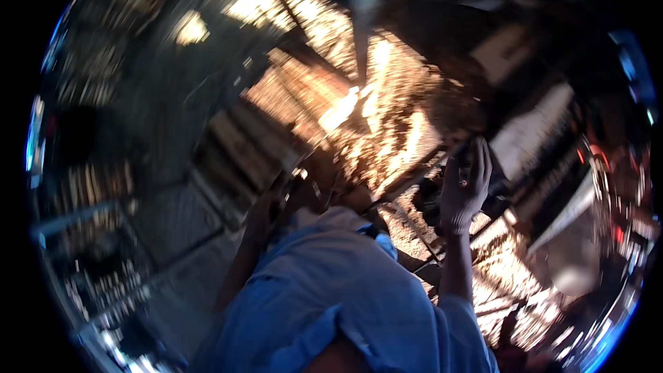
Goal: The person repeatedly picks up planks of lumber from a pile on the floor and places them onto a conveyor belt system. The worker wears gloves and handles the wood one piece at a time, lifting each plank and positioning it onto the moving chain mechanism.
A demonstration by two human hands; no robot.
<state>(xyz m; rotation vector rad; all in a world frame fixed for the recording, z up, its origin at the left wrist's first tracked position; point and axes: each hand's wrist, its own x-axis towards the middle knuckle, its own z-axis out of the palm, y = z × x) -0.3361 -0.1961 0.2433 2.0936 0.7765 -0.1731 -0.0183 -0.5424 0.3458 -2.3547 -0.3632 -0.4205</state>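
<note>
The picture is smeared by motion. My right hand (467, 183) is right of my body, raised on a bent forearm, with its fingers stretched out. It looks pale to the wrist, perhaps gloved. Nothing shows plainly in its grip, and a dark object (497, 197) lies close beside it. My left hand (271, 200) hangs in shade at my left side, near small bright glints. Its fingers are too dark and blurred to make out, and so is anything in them. My light blue shirt (338, 269) fills the lower middle.
Sunlit ground covered in brown loose material (407, 124) lies ahead. An upright post (362, 0) stands at the top. Long planks (238, 141) lie to the left, and a pale board (535, 124) to the right. Stacked pieces (97, 186) stand at the far left.
</note>
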